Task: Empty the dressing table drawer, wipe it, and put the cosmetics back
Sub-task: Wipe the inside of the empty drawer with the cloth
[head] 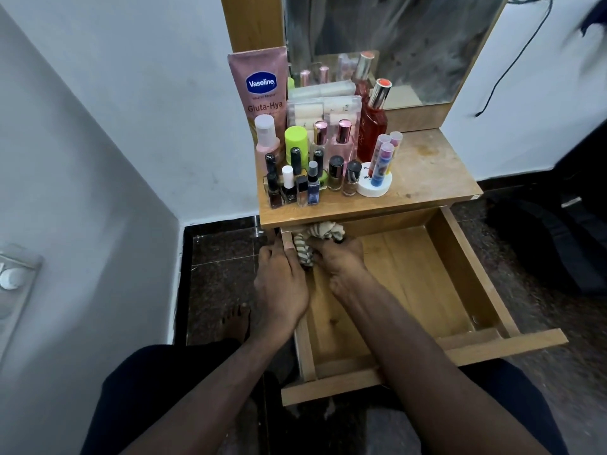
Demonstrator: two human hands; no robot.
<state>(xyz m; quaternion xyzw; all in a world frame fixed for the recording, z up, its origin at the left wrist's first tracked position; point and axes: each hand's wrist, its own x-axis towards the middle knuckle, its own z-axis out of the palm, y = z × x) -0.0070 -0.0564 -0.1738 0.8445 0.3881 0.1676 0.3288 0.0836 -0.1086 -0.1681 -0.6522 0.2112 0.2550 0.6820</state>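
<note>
Both hands meet at the pulled-out drawer's (460, 274) far left corner, right hand (338, 257) bunching the soft, limp striped cloth (323, 232), best gripped wadded, left hand (282, 284) holding the side rail.

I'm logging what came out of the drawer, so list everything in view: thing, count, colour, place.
Drawer: one, light wood, pulled open, nothing inside but the cloth.
Cloth: one, beige striped, drawer's back left corner.
Vaseline tube: one, pink, standing at tabletop's back left.
Small cosmetic bottles: over a dozen, mixed colours, clustered on tabletop's left.
Red perfume bottle: one, beside the mirror.
Mirror: one, wood-framed, behind tabletop.
Left hand: on the drawer's left wall.
Right hand: grip on the cloth.
</note>
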